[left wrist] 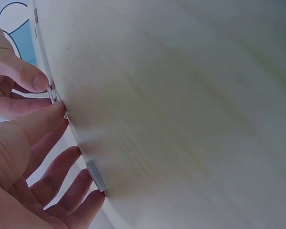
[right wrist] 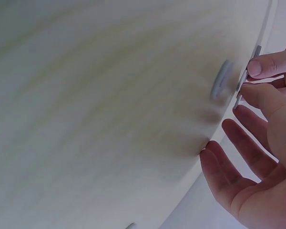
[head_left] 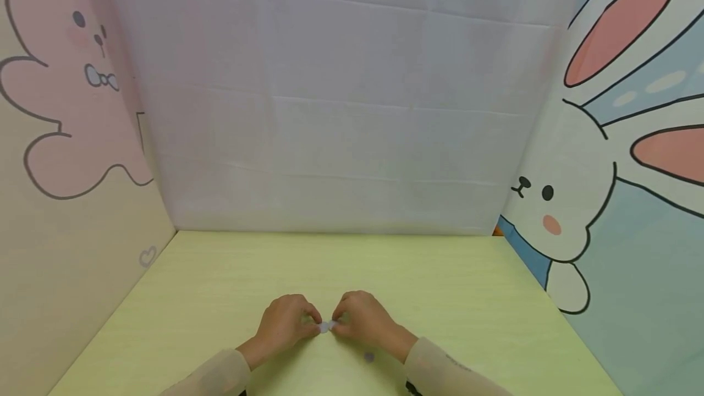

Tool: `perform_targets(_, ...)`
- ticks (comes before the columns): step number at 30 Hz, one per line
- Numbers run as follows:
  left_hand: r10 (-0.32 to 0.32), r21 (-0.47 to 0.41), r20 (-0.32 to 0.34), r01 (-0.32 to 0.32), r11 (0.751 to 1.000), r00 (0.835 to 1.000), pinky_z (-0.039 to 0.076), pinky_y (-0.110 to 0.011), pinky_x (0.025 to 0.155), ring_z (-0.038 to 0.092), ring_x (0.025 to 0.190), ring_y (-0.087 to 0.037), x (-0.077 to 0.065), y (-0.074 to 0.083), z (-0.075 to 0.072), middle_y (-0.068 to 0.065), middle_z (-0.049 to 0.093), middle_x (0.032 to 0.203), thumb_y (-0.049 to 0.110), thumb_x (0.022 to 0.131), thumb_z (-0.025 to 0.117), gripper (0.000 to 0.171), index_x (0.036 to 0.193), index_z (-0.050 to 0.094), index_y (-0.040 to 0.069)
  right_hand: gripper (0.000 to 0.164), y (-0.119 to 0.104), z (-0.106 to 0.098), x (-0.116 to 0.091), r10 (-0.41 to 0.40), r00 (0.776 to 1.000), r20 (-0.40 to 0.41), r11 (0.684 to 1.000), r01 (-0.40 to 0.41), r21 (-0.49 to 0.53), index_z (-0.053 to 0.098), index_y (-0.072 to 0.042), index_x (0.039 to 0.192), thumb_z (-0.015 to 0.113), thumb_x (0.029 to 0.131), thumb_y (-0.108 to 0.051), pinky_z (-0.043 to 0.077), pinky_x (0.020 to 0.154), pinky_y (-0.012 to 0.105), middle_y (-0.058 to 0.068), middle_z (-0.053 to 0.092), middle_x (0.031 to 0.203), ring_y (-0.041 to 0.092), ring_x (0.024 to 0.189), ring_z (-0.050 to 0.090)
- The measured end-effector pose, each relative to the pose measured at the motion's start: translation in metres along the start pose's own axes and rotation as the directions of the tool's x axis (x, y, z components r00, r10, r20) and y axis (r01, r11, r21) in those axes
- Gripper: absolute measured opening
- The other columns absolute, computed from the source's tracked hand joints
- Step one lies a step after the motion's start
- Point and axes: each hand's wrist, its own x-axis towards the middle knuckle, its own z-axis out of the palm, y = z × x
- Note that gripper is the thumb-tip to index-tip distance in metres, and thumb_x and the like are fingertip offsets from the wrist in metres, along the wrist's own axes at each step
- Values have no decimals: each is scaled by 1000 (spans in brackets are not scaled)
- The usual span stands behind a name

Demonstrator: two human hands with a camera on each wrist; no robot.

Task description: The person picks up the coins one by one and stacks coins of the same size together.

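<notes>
Pale pieces [head_left: 324,327], seemingly between both hands [head_left: 287,321] [head_left: 364,319]

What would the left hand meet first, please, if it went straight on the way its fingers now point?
The left hand would probably meet the small pale pieces between the hands, then the right hand; exact depth is unclear.

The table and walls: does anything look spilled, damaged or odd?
An orange patch at the far right corner of the table: it clashes with the pale backdrop and rabbit wall beside it, perhaps a gap. Nothing looks spilled. The grey pieces between the left hand and right hand are too small to judge for damage.
</notes>
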Motion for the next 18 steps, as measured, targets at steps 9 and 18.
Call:
perform_targets(9, -4, -14, -1, 4, 1000, 1000, 60, -38, 68, 69, 81, -18, 0, 1, 0, 3, 75, 89, 26, 75, 97, 15, 82, 84, 22, 8, -6, 0, 2, -3, 1000, 18, 1000, 4, -10, 85, -12, 94, 87, 88, -18, 57, 87, 26, -6, 79, 94, 6, 88, 71)
perform_targets(18, -20, -37, 11, 20, 999, 1000, 62, -51, 76, 72, 88, -25, 1, 3, -1, 0, 76, 92, 25, 75, 97, 15, 82, 84, 20, 10, -10, 2, 3, 31, 999, 27, 999, -30, -23, 86, -15, 95, 88, 88, -21, 55, 82, 22, -8, 77, 94, 5, 85, 66)
